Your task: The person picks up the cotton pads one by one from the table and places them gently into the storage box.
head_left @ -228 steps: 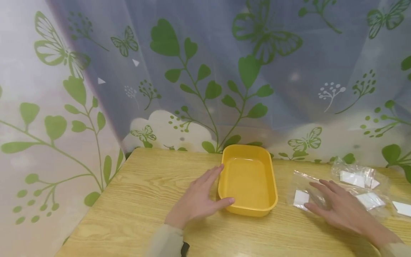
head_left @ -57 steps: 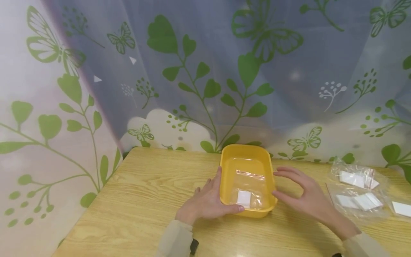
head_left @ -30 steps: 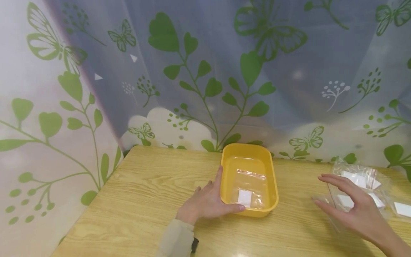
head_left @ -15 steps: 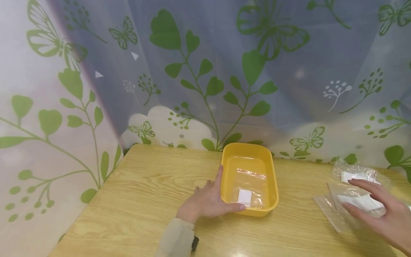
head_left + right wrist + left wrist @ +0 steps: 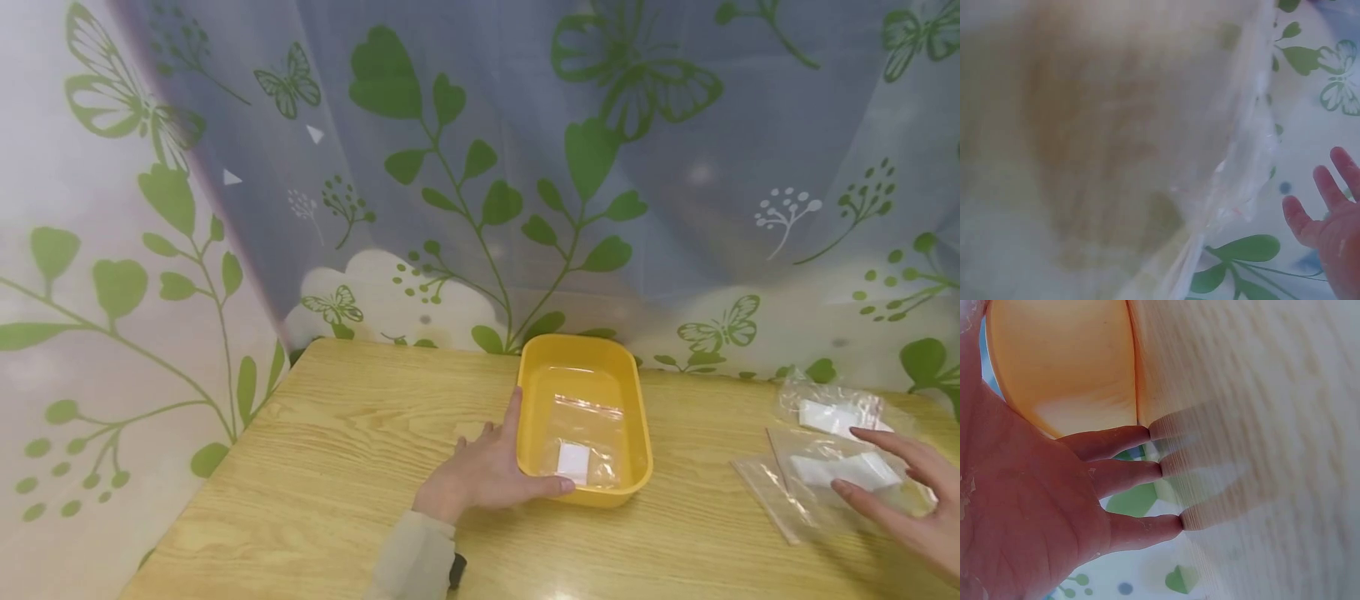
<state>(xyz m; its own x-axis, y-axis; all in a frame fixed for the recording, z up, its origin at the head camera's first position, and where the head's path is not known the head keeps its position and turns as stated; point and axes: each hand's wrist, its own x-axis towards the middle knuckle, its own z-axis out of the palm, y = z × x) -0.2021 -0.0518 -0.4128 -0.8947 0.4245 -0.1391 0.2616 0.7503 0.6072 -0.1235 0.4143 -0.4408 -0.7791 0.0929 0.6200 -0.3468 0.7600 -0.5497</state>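
Observation:
A yellow plastic bin [image 5: 577, 383] stands on the table against the curtain. My left hand [image 5: 480, 479] rests at its left front corner, thumb on the front rim and index finger along the side; in the left wrist view, straight fingertips touch the tabletop. Inside the bin lies a clear zip bag [image 5: 588, 425] with a white square [image 5: 573, 462]. My right hand [image 5: 918, 508] hovers over another clear zip bag [image 5: 795, 454] with white pieces [image 5: 843, 471], fingers apart and holding nothing visible. A bag edge [image 5: 765, 500] sticks out to its left. The right wrist view is blurred by clear plastic.
Behind these, a crumpled clear bag [image 5: 795, 396] with white pieces [image 5: 828, 415] lies near the curtain. The wood-grain table [image 5: 375, 417] stretches left of the bin. A leaf-and-butterfly curtain [image 5: 465, 275] borders its back and left sides.
The zip bag first lying under my right hand came to be in the bin. My right hand then moved right, over the remaining bags; one bag's edge now protrudes left. My left hand stays at the bin.

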